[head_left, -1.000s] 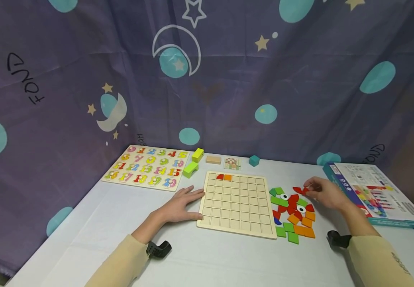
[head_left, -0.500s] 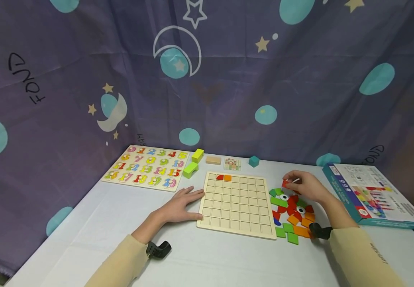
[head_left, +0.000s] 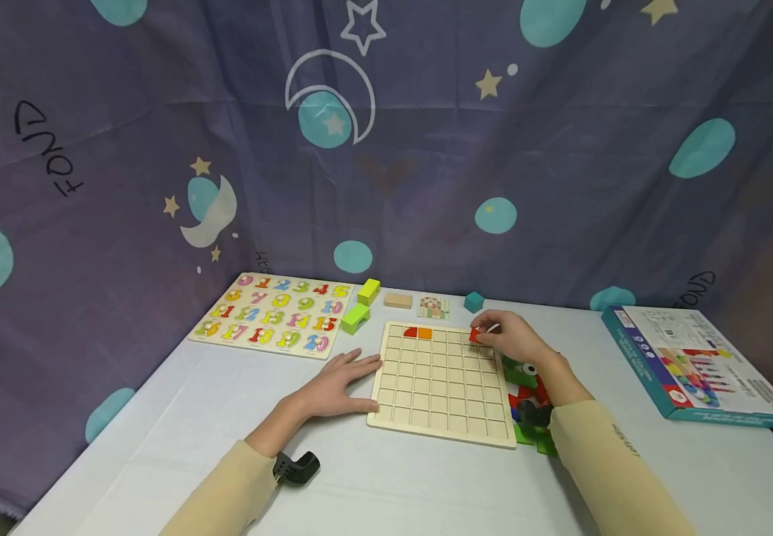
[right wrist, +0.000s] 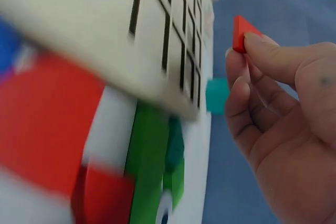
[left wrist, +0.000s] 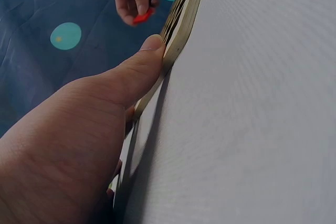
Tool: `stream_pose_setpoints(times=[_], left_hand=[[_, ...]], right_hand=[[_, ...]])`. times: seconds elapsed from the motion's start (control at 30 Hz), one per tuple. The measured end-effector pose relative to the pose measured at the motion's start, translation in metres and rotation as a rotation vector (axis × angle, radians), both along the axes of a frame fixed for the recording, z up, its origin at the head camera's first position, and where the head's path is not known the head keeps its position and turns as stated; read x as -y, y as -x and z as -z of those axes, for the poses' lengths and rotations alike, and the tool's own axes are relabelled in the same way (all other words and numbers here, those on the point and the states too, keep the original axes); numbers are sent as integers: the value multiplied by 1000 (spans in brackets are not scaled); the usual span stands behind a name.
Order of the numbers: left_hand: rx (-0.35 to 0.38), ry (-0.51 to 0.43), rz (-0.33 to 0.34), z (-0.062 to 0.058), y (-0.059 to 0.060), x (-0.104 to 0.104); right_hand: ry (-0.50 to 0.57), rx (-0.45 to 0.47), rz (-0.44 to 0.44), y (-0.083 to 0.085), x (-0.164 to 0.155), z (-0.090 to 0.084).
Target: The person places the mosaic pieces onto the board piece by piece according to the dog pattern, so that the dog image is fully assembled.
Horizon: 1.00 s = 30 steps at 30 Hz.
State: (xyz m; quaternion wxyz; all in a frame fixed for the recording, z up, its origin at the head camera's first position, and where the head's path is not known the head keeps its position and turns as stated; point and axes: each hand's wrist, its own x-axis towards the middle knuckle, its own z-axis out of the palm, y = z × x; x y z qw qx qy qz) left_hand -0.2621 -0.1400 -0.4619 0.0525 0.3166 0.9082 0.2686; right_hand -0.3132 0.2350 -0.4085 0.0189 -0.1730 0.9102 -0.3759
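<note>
My right hand (head_left: 516, 339) pinches a small red tile (head_left: 475, 335) between thumb and forefinger, the other fingers loosely curled beneath. The right wrist view shows the grip best: fingertips (right wrist: 255, 40) on the tile's flat faces, one corner poking clear above them. Tile hangs over the upper right part of the gridded wooden board (head_left: 441, 380), above its cells and not yet down in one.

Handling, as I judge it: a thin painted wooden piece, light, rigid, smooth-faced. Little to hold; a pinch on the faces works in the air, but seating it in a cell would likely want the grip on the edges or a fingertip push from above. Could slip if I ease off. Not fragile.

My left hand (head_left: 334, 385) lies flat on the table (head_left: 393, 484), fingers straight, thumb tip against the board's left edge, seen close in the left wrist view (left wrist: 152, 51). It holds nothing, only steadies.

Board carries two pieces in its top row: a red one (head_left: 411, 331) and an orange one (head_left: 425, 333), side by side.

Just right of the board, partly under my forearm, the loose tile pile (head_left: 527, 380) in green and red. Farther out: a number puzzle (head_left: 272, 313) to the left, yellow-green blocks (head_left: 361, 304), a teal cube (head_left: 474, 301), the box (head_left: 694, 365) at far right.
</note>
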Motion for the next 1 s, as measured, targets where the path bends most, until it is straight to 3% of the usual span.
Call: stream_pose_setpoints(times=[0.47, 0.67, 1.0], left_hand=[[-13, 5, 15, 1, 1, 1], [4, 0, 11, 1, -2, 1], [-10, 8, 10, 0, 0, 1]], right_hand=[[4, 15, -39, 28, 45, 13], [-30, -9, -50, 34, 53, 22], [-62, 0, -47, 37, 61, 19]])
